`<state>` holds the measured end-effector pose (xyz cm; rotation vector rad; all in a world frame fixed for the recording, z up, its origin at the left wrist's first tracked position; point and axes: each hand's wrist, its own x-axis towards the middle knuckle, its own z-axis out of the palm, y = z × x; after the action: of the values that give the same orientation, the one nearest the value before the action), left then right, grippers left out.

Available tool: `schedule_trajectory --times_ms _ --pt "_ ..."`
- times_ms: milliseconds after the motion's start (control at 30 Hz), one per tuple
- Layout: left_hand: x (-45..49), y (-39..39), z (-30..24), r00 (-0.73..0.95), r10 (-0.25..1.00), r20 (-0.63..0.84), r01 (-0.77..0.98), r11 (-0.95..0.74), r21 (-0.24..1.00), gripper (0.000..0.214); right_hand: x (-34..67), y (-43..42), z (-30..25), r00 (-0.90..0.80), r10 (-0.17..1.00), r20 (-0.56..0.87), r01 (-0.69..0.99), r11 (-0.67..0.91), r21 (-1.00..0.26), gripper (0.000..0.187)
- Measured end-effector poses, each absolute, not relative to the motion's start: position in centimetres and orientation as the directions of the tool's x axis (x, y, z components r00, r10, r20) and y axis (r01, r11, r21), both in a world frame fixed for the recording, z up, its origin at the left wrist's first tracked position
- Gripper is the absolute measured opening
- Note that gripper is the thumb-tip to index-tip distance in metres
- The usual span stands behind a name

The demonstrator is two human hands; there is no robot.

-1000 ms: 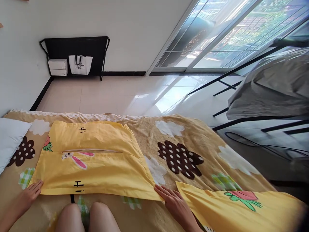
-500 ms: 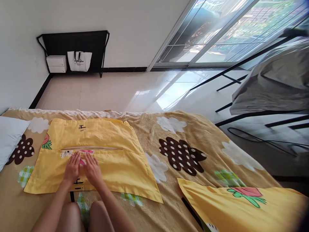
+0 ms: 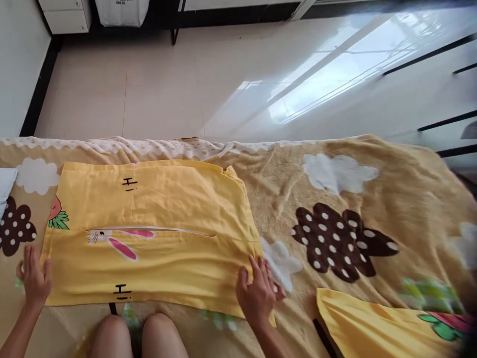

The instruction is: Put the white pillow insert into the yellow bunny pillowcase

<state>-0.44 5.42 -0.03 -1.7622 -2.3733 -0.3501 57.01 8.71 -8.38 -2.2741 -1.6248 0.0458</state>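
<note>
A yellow pillowcase (image 3: 179,268) lies flat on the bed, printed with a rabbit's head, the word "Hi" twice and a carrot. A long slit with a pale edge runs across its middle. At its left edge rests my left hand (image 3: 34,281), fingers apart, partly over the blanket. My right hand (image 3: 258,293) lies on the right edge near the lower corner, fingers spread and slightly bent. Neither hand visibly grips the cloth.
Beneath is a tan blanket (image 3: 276,199) with clouds and dotted flowers. Another yellow cloth (image 3: 365,328) with a carrot print lies at lower right. A white pillow corner (image 3: 6,181) shows at left. Beyond the bed are tiled floor (image 3: 167,94) and a white bag (image 3: 122,12).
My hands have moved apart from the middle of the pillowcase, the left to its left edge and the right to its right edge. The view has tilted down.
</note>
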Motion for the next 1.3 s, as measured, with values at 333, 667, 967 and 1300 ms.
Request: schedule_trajectory --times_ms 333,667,967,1300 --pt "13.3 32.8 -2.3 0.215 0.975 -0.060 0.962 -0.200 0.187 0.054 36.1 32.6 -4.3 -0.411 0.912 0.015 0.806 0.371 -0.462 0.052" --pt "3.8 33.7 -3.4 -0.209 0.966 0.155 0.975 0.192 0.115 0.065 57.2 34.7 -10.1 0.081 0.988 0.132 0.972 -0.049 -0.231 0.065" --pt "3.3 33.7 -4.5 -0.191 0.967 0.170 0.980 0.179 0.082 0.066 56.1 34.8 -10.9 0.030 0.972 0.233 0.992 0.000 -0.127 0.062" --pt "3.3 33.8 -5.0 -0.131 0.972 0.194 0.991 0.127 0.032 0.065 61.4 34.6 -11.8 -0.013 0.997 -0.072 0.990 0.003 -0.139 0.085"
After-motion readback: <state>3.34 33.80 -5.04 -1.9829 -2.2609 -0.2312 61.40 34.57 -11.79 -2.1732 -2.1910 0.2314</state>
